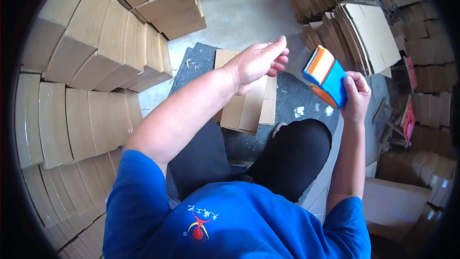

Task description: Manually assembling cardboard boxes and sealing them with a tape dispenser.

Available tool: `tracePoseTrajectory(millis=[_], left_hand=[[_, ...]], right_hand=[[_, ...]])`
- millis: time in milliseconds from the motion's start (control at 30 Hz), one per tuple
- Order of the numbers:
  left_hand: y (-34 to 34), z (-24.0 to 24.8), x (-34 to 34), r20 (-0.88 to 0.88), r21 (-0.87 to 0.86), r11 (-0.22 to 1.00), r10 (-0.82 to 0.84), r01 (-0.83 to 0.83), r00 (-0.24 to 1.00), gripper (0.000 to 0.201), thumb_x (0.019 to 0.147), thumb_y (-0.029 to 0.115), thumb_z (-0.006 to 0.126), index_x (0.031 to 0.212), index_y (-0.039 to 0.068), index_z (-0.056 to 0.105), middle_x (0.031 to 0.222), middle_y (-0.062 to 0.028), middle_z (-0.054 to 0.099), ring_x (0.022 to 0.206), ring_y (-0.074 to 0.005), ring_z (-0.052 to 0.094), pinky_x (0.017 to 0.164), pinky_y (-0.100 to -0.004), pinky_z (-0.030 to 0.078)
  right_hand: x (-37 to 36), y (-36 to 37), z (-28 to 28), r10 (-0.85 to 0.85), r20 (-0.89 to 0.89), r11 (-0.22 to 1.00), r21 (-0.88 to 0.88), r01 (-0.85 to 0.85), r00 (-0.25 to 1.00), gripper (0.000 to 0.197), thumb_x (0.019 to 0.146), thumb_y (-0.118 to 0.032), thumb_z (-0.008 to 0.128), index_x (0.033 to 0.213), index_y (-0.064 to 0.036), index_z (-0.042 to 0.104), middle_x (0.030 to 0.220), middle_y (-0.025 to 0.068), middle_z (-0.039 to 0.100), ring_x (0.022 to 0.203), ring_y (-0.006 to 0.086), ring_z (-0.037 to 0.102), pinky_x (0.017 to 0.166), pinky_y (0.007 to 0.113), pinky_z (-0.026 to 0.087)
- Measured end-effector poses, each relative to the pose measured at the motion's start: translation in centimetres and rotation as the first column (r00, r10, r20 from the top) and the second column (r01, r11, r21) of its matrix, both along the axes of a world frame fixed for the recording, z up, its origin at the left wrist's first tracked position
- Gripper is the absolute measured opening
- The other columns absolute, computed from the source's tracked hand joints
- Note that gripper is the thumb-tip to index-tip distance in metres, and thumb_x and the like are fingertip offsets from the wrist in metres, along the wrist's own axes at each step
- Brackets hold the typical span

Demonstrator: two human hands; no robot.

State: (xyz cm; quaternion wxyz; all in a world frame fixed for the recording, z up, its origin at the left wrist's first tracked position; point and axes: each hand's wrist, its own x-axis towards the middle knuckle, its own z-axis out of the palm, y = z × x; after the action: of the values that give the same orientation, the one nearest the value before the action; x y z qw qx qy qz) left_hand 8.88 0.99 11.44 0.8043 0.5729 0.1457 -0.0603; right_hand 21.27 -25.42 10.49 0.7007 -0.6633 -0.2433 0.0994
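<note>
My right hand [355, 97] grips a blue and orange tape dispenser [327, 77] by its blue end, holding it up at the right. The dispenser's dark toothed edge points up and to the left. To its left, my left hand [262, 63] is raised with the thumb stretched out and the fingers loosely bent apart. Nothing shows in it, though the palm is partly turned away. Beneath my left forearm, flat brown cardboard [254, 104] lies on a dark grey mat [299, 97] in front of my knees.
Stacked cardboard cartons [86, 48] rise along the left side. Bundles of flattened cardboard [366, 36] stand at the far right. Crumpled clear scraps [299, 111] lie on the mat near my right knee. Farther right are a pink-red object [408, 122] and more cartons [397, 201].
</note>
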Motion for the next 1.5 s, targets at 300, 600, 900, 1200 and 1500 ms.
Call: tracePoseTrajectory(millis=[300, 600, 900, 1200, 1500], left_hand=[[-4.8, 3.5, -8.0, 0.02, -0.373, 0.924, 0.094, -0.08, 0.995, 0.041, 0.104, 0.037, 0.047, 0.117, 0.001, 0.06, 0.11, -0.0079, 0.062, 0.101, -0.0155, 0.06, 0.094, -0.0326, 0.049], [-5.5, -1.2, -12.2, -0.106, -0.142, 0.934, 0.316, -0.328, 0.943, 0.021, 0.101, 0.006, 0.047, 0.116, -0.001, 0.059, 0.105, -0.0108, 0.065, 0.094, -0.0177, 0.066, 0.089, -0.0337, 0.055], [5.3, -12.7, -15.0, -0.475, -0.045, 0.907, 0.35, -0.419, 0.808, 0.013, 0.099, 0.009, 0.055, 0.108, 0.001, 0.061, 0.081, -0.0025, 0.059, 0.069, -0.0124, 0.056, 0.066, -0.0304, 0.055], [3.3, -21.3, -14.2, -0.512, 0.099, 0.835, 0.51, -0.542, 0.692, 0.012, 0.093, 0.017, 0.068, 0.099, 0.007, 0.063, 0.074, -0.0001, 0.057, 0.06, -0.0105, 0.051, 0.056, -0.0266, 0.049], [-2.3, -25.4, -13.5, -0.404, 0.2, 0.661, 0.728, -0.723, 0.554, 0.023, 0.097, 0.02, 0.064, 0.109, 0.002, 0.071, 0.097, -0.0037, 0.072, 0.086, -0.0117, 0.064, 0.081, -0.0272, 0.05]], right_hand=[[-9.1, -1.1, 6.2, 0.117, 0.339, 0.972, -0.232, -0.038, 0.934, 0.017, 0.086, -0.016, 0.078, 0.092, -0.0016, 0.072, 0.081, 0.002, 0.068, 0.074, 0.0079, 0.061, 0.069, 0.022, 0.05], [-12.7, 0.7, 2.0, 0.183, 0.192, 0.918, -0.385, -0.097, 0.964, 0.025, 0.085, -0.025, 0.08, 0.091, -0.0031, 0.072, 0.08, 0.0019, 0.068, 0.074, 0.0082, 0.061, 0.069, 0.023, 0.052], [-9.9, -0.4, -5.1, 0.249, 0.111, 0.72, -0.685, -0.108, 0.962, 0.03, 0.084, -0.03, 0.079, 0.089, -0.0017, 0.072, 0.078, 0.0069, 0.07, 0.07, 0.0116, 0.064, 0.068, 0.028, 0.054], [-9.4, 0.8, -10.8, 0.262, 0.068, 0.601, -0.792, -0.107, 0.963, 0.029, 0.084, -0.03, 0.078, 0.09, -0.0026, 0.073, 0.081, 0.0082, 0.072, 0.074, 0.0137, 0.066, 0.071, 0.03, 0.054], [-9.1, -0.4, -14.1, 0.264, 0.011, 0.612, -0.774, -0.159, 0.964, 0.033, 0.083, -0.034, 0.078, 0.091, -0.0028, 0.072, 0.084, 0.0138, 0.072, 0.078, 0.0228, 0.07, 0.075, 0.034, 0.055]])
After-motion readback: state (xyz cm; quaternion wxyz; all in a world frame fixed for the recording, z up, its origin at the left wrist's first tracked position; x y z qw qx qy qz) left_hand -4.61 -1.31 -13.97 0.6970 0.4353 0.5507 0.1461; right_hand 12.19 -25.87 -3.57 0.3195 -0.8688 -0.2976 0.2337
